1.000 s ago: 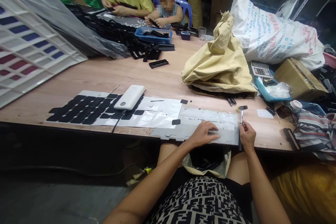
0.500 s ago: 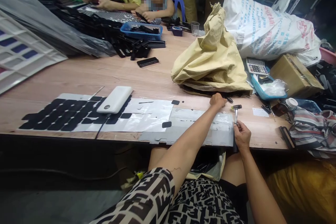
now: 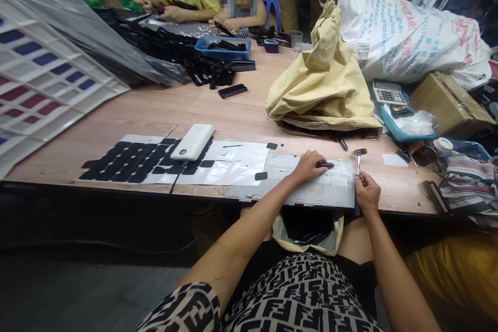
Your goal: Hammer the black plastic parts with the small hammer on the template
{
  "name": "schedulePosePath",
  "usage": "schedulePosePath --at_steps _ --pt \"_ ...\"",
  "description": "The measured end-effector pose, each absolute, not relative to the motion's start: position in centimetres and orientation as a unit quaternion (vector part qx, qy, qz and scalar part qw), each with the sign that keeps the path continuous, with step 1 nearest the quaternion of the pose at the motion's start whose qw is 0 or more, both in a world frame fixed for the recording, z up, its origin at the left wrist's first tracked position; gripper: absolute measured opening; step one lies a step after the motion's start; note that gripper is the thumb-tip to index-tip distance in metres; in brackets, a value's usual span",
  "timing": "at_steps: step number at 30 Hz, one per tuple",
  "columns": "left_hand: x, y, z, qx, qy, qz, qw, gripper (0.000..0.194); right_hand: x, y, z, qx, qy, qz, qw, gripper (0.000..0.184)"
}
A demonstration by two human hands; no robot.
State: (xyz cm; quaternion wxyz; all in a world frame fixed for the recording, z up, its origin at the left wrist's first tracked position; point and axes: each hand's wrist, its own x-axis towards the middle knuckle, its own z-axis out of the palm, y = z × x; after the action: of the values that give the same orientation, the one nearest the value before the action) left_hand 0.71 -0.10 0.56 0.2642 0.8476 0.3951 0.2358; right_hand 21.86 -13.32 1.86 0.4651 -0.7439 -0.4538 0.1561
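Observation:
My left hand point(image 3: 309, 165) rests on a grey metal plate point(image 3: 311, 192) at the table's near edge, fingers pinched on a small black piece point(image 3: 324, 165). Gripping the handle of a small hammer point(image 3: 358, 158), my right hand point(image 3: 367, 194) sits at the plate's right end, with the hammer head pointing away from me. A yellow bag point(image 3: 307, 231) with dark parts lies open on my lap under the plate.
White sheets with black key-shaped pads point(image 3: 132, 161) and a white power bank point(image 3: 192, 141) lie to the left. A crumpled yellow sack point(image 3: 324, 88), a large white sack point(image 3: 408, 36), a calculator point(image 3: 389, 94) and a cardboard box point(image 3: 449, 106) crowd the right. Two people sit at the far end.
My left hand reached to the foot of the yellow sack, then came back to the plate with a small black piece. The right hand stayed on the hammer.

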Motion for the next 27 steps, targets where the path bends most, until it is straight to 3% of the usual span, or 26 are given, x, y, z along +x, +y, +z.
schedulePosePath --at_steps 10,18,27 --pt "0.8 0.3 -0.6 0.815 0.397 0.281 0.314 0.017 21.9 -13.6 1.8 -0.739 -0.479 0.135 0.453 0.043" --pt "1.0 0.2 -0.4 0.804 0.408 0.284 0.328 0.016 19.4 -15.8 4.3 -0.664 -0.64 0.063 0.381 0.035" --pt "1.1 0.1 0.0 0.8 0.42 0.285 0.319 0.014 17.9 -16.0 3.4 -0.664 -0.664 0.036 0.341 0.032"
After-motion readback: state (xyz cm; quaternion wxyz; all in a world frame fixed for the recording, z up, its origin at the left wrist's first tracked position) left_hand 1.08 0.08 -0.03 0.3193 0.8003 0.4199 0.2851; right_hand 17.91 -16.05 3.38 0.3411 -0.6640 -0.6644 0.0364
